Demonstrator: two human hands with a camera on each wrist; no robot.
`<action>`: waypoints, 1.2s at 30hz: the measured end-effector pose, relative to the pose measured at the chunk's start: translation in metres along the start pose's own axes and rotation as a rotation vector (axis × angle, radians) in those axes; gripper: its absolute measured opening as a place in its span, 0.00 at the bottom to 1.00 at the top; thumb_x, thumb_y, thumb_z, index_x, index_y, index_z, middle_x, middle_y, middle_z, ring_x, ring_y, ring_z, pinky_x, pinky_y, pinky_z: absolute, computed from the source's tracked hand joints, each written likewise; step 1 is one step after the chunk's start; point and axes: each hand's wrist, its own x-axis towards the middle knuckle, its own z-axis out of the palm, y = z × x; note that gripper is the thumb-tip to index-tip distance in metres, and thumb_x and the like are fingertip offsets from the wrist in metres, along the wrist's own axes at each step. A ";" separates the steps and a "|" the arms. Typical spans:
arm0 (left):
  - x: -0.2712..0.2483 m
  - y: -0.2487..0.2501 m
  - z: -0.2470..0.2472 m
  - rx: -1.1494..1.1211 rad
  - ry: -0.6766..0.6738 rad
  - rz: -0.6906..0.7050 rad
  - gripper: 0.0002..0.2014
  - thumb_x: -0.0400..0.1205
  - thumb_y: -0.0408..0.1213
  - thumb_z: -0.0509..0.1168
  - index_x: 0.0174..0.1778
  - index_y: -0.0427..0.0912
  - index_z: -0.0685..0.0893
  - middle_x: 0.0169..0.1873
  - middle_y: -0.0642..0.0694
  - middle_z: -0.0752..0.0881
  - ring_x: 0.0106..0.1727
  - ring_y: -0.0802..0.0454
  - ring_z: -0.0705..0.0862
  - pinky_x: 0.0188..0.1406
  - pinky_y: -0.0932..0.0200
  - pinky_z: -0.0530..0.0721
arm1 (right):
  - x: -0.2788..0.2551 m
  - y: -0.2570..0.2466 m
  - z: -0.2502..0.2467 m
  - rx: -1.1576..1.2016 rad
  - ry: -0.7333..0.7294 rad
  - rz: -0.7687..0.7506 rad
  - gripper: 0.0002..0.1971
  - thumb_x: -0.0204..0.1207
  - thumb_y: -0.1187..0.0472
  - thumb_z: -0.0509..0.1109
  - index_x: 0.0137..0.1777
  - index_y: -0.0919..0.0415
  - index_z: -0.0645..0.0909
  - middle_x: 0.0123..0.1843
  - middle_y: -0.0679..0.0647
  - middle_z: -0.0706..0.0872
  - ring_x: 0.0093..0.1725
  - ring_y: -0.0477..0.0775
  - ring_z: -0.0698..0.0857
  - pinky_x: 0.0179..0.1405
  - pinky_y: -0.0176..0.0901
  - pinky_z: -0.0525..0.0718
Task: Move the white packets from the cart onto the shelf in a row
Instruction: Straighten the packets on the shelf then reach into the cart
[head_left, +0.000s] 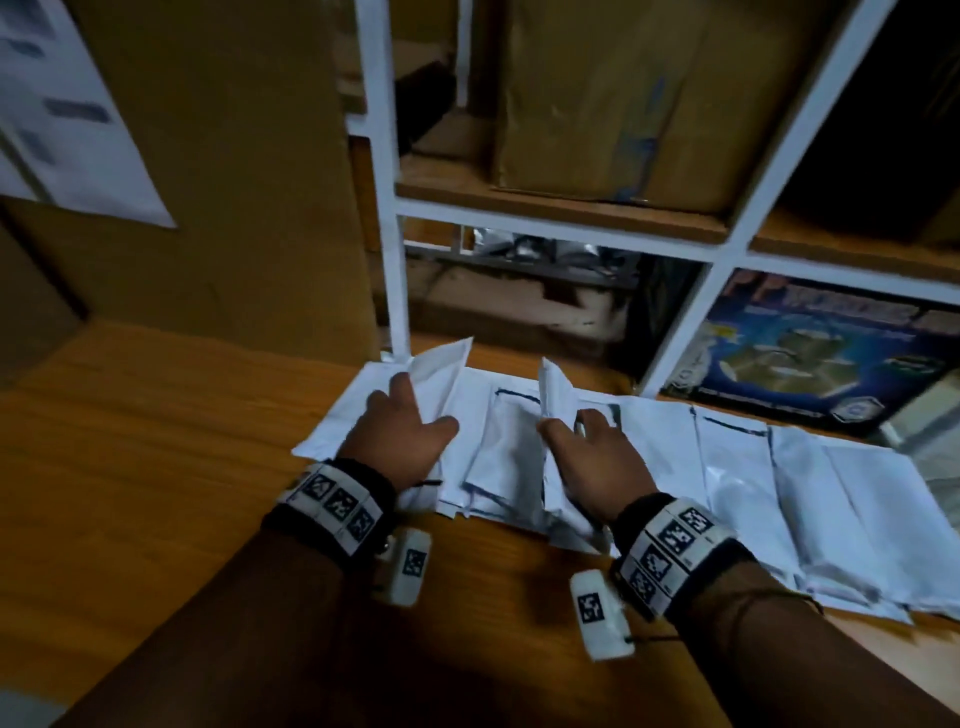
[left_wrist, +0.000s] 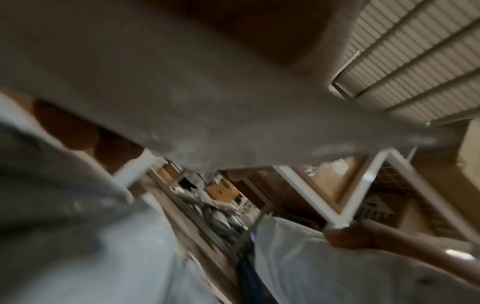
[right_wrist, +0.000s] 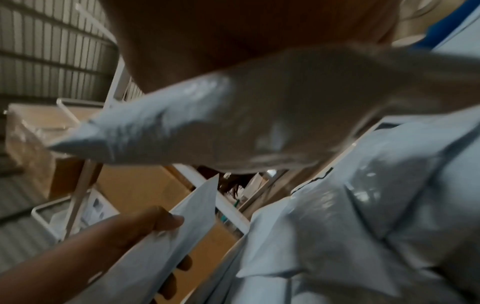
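Several white packets (head_left: 753, 467) lie overlapping in a row on a wooden shelf board (head_left: 156, 441). At the row's left end my left hand (head_left: 400, 431) grips one white packet (head_left: 441, 364), tilted with its far end raised. Beside it my right hand (head_left: 587, 452) holds another white packet (head_left: 556, 389), lifted on edge above the row. In the left wrist view the held packet (left_wrist: 207, 102) fills the frame, blurred. The right wrist view shows its packet (right_wrist: 233, 123) close up, and my left hand (right_wrist: 145, 224) with its packet (right_wrist: 187, 222) below.
A white metal shelf frame (head_left: 387, 208) rises right behind the row. Cardboard boxes (head_left: 597, 93) sit on the level above, and a dark printed box (head_left: 810, 353) stands at the right. A large cardboard box (head_left: 208, 156) stands to the left.
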 end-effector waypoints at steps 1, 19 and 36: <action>0.010 -0.011 -0.010 0.047 0.006 -0.024 0.49 0.66 0.69 0.60 0.82 0.49 0.60 0.73 0.32 0.74 0.70 0.30 0.79 0.68 0.40 0.81 | 0.006 -0.010 0.008 -0.011 -0.004 0.037 0.34 0.76 0.27 0.61 0.70 0.52 0.77 0.65 0.56 0.82 0.65 0.66 0.82 0.61 0.56 0.80; 0.107 -0.069 -0.003 0.431 -0.118 -0.135 0.42 0.67 0.74 0.63 0.75 0.57 0.70 0.74 0.37 0.66 0.70 0.30 0.73 0.68 0.32 0.77 | 0.110 -0.103 0.134 -0.573 -0.189 0.015 0.47 0.73 0.21 0.60 0.87 0.44 0.61 0.88 0.68 0.57 0.81 0.76 0.72 0.78 0.65 0.75; 0.081 -0.066 0.022 0.666 0.091 0.010 0.42 0.72 0.74 0.54 0.83 0.62 0.61 0.79 0.34 0.67 0.76 0.30 0.67 0.76 0.18 0.54 | 0.099 -0.082 0.119 -0.702 -0.128 -0.172 0.31 0.91 0.40 0.47 0.86 0.59 0.64 0.63 0.62 0.89 0.61 0.66 0.88 0.47 0.55 0.76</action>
